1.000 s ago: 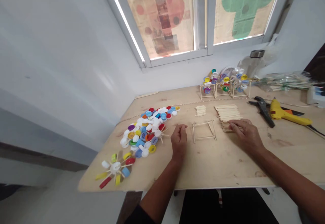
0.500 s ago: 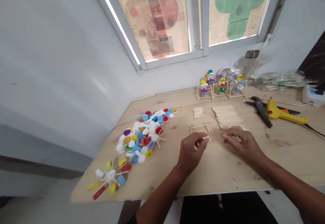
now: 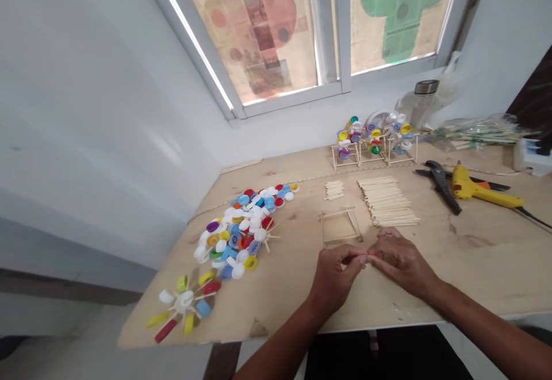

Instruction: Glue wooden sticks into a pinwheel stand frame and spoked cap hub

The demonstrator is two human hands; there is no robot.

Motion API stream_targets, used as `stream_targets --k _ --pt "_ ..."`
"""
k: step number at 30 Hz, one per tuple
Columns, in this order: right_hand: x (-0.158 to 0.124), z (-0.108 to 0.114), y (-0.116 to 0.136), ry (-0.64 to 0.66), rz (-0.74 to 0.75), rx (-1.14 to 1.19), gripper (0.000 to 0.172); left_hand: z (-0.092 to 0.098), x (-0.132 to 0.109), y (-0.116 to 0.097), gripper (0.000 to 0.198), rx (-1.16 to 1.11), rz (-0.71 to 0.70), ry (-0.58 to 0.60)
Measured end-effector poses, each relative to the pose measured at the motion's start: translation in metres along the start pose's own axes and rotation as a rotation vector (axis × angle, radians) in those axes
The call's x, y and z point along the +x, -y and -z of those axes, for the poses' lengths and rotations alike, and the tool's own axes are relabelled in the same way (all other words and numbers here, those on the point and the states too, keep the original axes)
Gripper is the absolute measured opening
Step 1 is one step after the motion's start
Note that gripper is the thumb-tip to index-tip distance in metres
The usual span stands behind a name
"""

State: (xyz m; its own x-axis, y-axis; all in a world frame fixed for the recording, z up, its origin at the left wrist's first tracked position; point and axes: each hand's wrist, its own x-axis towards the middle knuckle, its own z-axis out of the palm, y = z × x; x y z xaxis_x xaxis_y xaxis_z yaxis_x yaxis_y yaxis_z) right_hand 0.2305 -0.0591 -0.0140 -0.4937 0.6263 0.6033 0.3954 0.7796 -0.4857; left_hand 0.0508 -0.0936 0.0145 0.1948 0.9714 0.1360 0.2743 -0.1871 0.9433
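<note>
The left hand (image 3: 334, 273) and right hand (image 3: 401, 262) are together, fingertip to fingertip, over the plywood worktop (image 3: 474, 265), near its front edge; whether they pinch anything cannot be told. Just beyond them lies a square frame of craft sticks (image 3: 338, 212), beside a stack of loose sticks (image 3: 386, 200). Bare board stretches right of the hands; bottle caps (image 3: 241, 230) heap leftward.
</note>
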Motion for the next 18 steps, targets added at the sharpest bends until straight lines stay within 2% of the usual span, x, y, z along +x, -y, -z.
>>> stream_targets --k 6,14,18 --pt "0.0 -0.001 0.004 0.026 0.008 -0.003 0.013 -0.001 -0.003 0.006 0.018 -0.038 0.026 -0.012" --pt "-0.002 -0.002 0.002 0.06 0.002 0.024 0.01 -0.005 -0.007 0.014 0.018 -0.21 0.075 -0.025" --pt "-0.002 -0.004 0.002 0.034 0.001 0.013 0.011 -0.004 -0.008 0.011 0.014 -0.127 0.041 -0.059"
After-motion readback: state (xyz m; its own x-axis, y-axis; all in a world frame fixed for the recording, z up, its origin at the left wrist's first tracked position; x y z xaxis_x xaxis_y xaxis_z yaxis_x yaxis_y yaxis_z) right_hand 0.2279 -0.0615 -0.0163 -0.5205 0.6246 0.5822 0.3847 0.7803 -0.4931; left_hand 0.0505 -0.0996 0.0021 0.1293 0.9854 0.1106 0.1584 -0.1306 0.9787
